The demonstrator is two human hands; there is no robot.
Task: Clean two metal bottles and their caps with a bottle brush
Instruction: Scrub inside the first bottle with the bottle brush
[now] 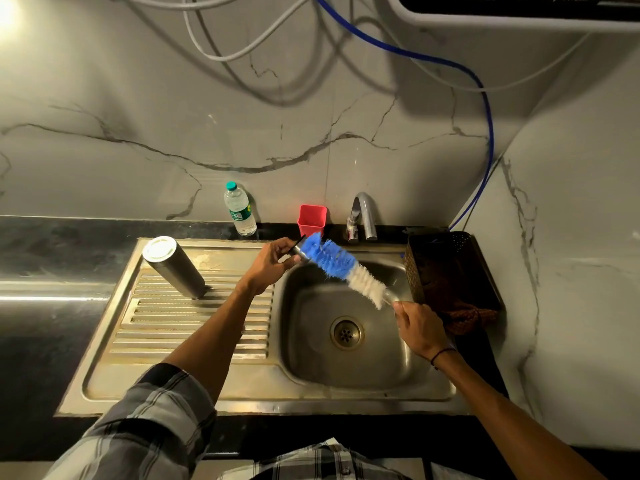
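Over the sink (349, 372), a cap (298, 252) is gripped in the left hand (273, 261) while the blue-and-white brush (343, 268) is pressed against it, its handle pinched in the right hand (420, 327). One metal bottle (175, 266) is stood upside down on the drainboard (194, 327) at left. A plastic bottle (239, 209), red cup (312, 220) and tap (363, 214) are seen at the far edge; a second metal bottle cannot be made out
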